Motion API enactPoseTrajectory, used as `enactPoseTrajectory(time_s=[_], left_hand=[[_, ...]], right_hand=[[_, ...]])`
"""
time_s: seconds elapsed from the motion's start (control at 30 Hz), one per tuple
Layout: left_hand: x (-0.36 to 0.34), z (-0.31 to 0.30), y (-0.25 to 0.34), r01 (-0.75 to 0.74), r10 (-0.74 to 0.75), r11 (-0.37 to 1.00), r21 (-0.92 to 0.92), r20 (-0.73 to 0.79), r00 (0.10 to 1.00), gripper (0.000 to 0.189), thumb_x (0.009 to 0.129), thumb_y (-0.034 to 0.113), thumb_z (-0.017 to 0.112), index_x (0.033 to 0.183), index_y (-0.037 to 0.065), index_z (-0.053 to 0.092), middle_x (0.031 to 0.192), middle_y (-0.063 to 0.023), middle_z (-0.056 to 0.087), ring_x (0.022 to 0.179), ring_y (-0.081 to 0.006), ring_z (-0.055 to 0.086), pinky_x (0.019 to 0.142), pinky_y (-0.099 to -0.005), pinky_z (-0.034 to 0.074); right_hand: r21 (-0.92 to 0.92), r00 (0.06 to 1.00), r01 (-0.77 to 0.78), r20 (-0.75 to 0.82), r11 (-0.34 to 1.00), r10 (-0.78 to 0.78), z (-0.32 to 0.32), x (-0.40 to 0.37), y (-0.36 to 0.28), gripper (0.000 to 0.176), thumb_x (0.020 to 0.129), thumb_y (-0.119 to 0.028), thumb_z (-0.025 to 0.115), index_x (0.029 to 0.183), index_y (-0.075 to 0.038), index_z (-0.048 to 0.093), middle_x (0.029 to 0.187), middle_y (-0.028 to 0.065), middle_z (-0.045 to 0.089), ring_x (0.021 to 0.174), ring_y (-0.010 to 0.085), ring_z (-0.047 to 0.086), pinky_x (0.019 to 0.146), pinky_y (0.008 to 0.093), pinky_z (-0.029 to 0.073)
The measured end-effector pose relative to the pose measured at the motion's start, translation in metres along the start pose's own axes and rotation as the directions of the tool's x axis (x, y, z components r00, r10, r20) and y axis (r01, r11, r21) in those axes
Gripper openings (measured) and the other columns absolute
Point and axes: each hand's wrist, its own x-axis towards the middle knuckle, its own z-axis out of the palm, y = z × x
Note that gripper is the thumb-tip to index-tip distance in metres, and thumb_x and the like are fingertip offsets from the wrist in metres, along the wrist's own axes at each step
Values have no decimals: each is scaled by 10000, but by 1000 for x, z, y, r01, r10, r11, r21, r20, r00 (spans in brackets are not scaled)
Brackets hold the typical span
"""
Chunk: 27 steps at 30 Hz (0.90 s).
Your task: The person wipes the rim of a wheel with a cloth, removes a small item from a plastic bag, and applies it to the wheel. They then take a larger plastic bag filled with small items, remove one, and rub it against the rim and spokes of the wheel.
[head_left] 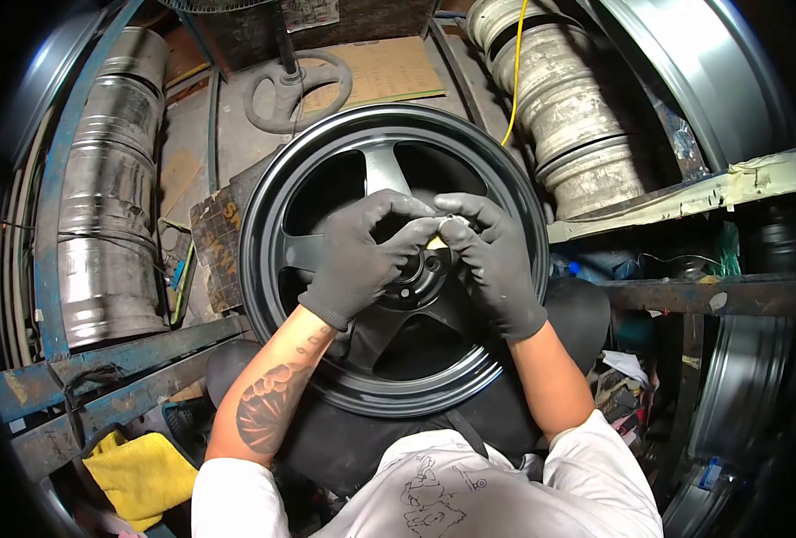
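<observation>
A dark grey five-spoke car wheel rim point(384, 336) rests across my lap, its face turned up. Over its hub, my left hand point(366, 251) and my right hand point(498, 260), both in dark grey gloves, meet at the fingertips. Each is closed in a pinch. Between them shows a small pale yellow piece point(435, 243), mostly covered by the fingers, so its kind cannot be made out. Bolt holes and the hub centre lie just below the hands. One spoke point(385, 170) beyond them looks lighter than the others.
Stacked metal rims point(111, 197) stand behind a blue frame on the left, and more point(582, 117) on the right beside a yellow cable point(517, 76). A round fan base point(263, 112) and cardboard point(389, 67) lie ahead. A yellow cloth point(142, 477) hangs at lower left.
</observation>
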Motion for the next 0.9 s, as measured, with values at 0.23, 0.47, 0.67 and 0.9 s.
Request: enactPoseTrajectory(time_s=[0.23,0.47,0.67,0.9], left_hand=[[-10,9,-4,74,-75,987,-140,0,997,107,920,46,814,1006,9,762,966,-59,752,899,-119,697,848,-277,551],[-3,5,-3,97,-77,967,-236,90,993,126,913,-7,790,1027,-15,739,1049,-64,745,994,-108,678,904,-278,548],[-7,11,4,298,-286,845,-445,96,953,320,965,58,754,1266,-6,666,1143,-44,715,1012,-95,672,914,-273,545],[-8,13,3,23,-18,996,-91,57,998,443,936,146,782,1333,5,646,1121,-63,732,1018,-126,689,933,-281,543]], right_hand=[[97,996,-82,-25,992,85,-1,1,6,180,1018,-70,702,1165,31,678,1008,35,719,861,50,654,764,202,527],[-74,997,-73,-33,995,71,-2,-5,-10,207,1048,-171,719,1147,7,680,983,22,707,849,44,643,745,204,511],[112,996,87,-31,990,-84,7,-5,4,243,1057,-217,719,1161,-1,681,1041,51,731,937,75,672,848,233,544],[160,999,42,2,986,-43,10,-7,0,290,1084,-241,672,1217,17,663,1158,102,746,1056,114,690,941,282,559]])
